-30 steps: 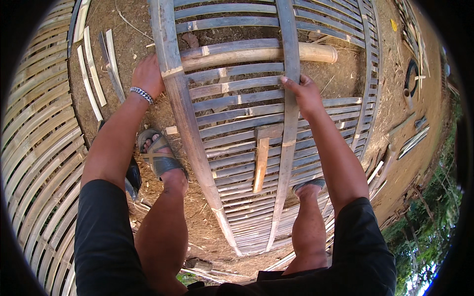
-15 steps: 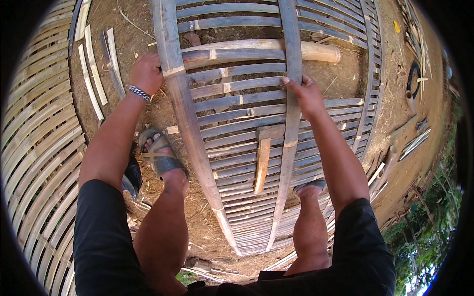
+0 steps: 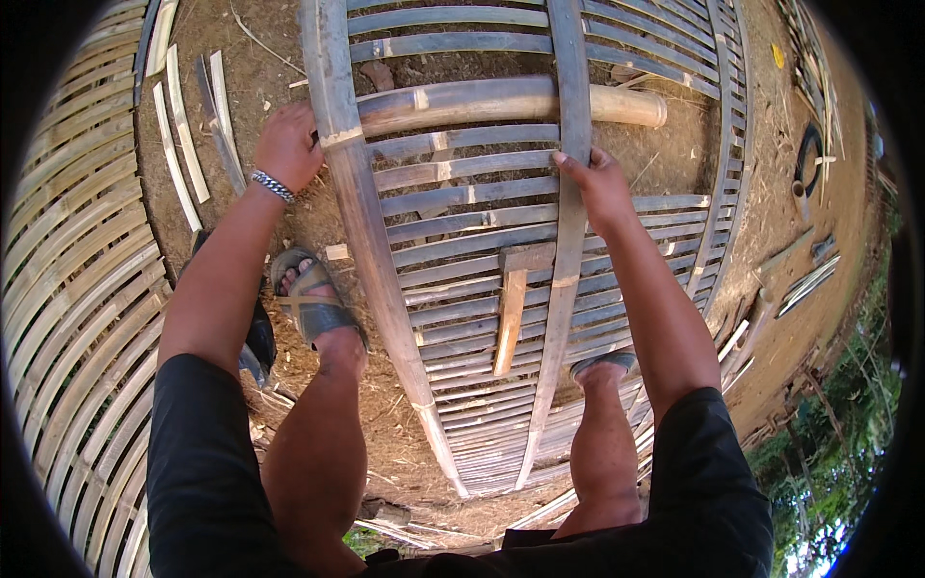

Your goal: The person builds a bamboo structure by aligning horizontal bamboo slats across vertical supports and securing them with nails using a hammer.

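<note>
Your left hand (image 3: 286,144) grips the left rail (image 3: 361,222) of the bamboo panel (image 3: 462,241); your right hand (image 3: 599,183) clasps the middle rail (image 3: 568,250). You have two hands on two rails, one pole (image 3: 511,99) under the slats, one short stick (image 3: 509,323) lying on them. Since half a second ago, nothing has visibly shifted. Bare dirt (image 3: 241,77) lies open off the panel's left edge, by your sandal (image 3: 310,303).

No packages, labels, signs or screens anywhere in view, neither near the fingers nor farther off.
</note>
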{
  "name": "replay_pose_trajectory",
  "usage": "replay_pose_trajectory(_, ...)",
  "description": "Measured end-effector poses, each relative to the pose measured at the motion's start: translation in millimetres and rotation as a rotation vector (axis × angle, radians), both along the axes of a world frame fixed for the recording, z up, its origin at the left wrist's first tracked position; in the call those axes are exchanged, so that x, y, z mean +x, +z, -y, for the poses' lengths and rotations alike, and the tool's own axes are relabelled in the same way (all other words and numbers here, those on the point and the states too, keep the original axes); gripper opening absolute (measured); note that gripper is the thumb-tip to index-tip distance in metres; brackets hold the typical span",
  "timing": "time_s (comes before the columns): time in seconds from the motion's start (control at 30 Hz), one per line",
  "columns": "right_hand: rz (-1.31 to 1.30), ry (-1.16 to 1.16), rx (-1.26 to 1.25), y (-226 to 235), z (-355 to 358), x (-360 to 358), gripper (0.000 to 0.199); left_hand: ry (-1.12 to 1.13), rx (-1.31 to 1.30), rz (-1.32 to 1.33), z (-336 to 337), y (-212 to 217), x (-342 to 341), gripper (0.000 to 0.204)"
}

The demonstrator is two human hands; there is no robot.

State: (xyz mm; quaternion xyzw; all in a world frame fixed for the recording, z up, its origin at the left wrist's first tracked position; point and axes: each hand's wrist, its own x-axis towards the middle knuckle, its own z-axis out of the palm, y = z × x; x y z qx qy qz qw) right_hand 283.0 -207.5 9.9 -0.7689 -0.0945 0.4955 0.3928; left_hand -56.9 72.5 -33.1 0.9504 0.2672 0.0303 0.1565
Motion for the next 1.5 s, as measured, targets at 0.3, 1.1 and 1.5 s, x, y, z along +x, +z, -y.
replay_pose_trajectory(0.3,-0.039,-0.015,0.035,-4.8,2.9,2.2,0.037,0.023,-0.135,0.073,-5.8,3.5,7.5,0.014)
replay_pose_trajectory(1.1,0.063,0.021,-0.001,-21.9,6.1,4.1,0.038,0.040,-0.074,-0.113,-2.8,6.4,11.8,0.023)
replay_pose_trajectory(1.5,0.089,0.047,-0.012,-30.5,7.1,5.2,0.041,0.088,-0.058,-0.041,-1.7,22.2,-0.5,0.042)
